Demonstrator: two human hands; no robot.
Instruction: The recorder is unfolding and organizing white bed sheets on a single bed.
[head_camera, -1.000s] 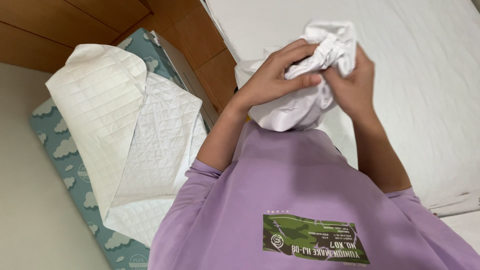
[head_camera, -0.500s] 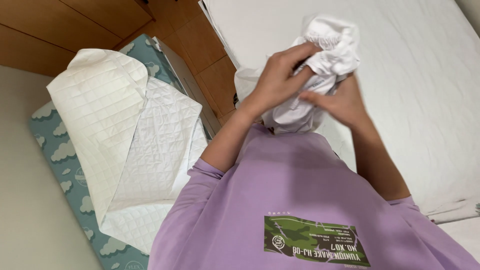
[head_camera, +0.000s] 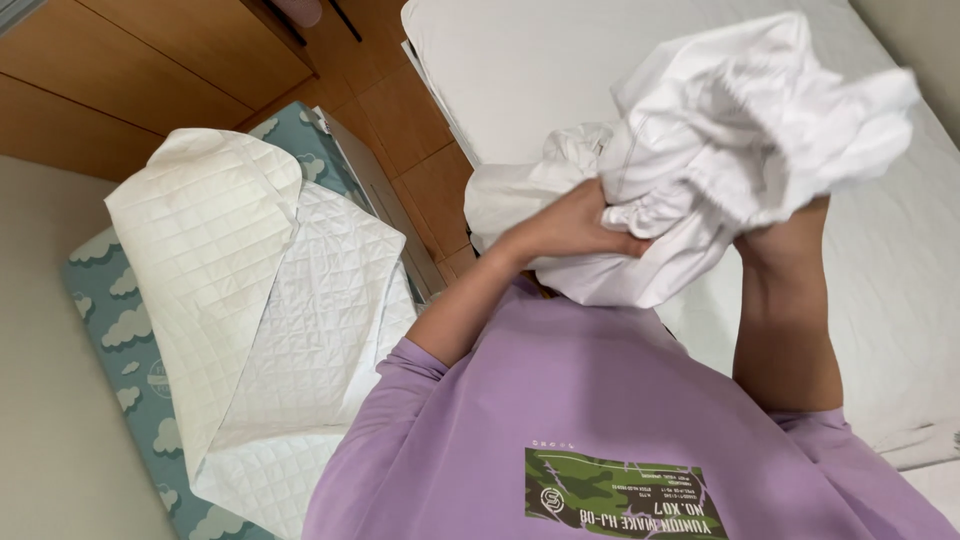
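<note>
A bunched white sheet (head_camera: 720, 150) is held up in front of my chest, above the bed. My left hand (head_camera: 570, 228) grips its lower folds from the left side. My right hand (head_camera: 785, 235) is mostly buried under the cloth on the right, with only the wrist and heel showing, and it carries the bundle from below. The sheet's elastic-gathered edge hangs crumpled over both hands. My purple shirt fills the lower part of the view.
A bed with a white mattress cover (head_camera: 560, 70) lies ahead and to the right. On the left a white quilted pad (head_camera: 260, 300) lies over a teal cloud-print mattress (head_camera: 110, 330). Wooden floor (head_camera: 400, 130) shows between them, with wooden cabinets (head_camera: 150, 60) at top left.
The sheet bundle has risen and come nearer the camera, spreading wider to the right. My right hand has slid underneath it, and my left hand has shifted lower on the cloth.
</note>
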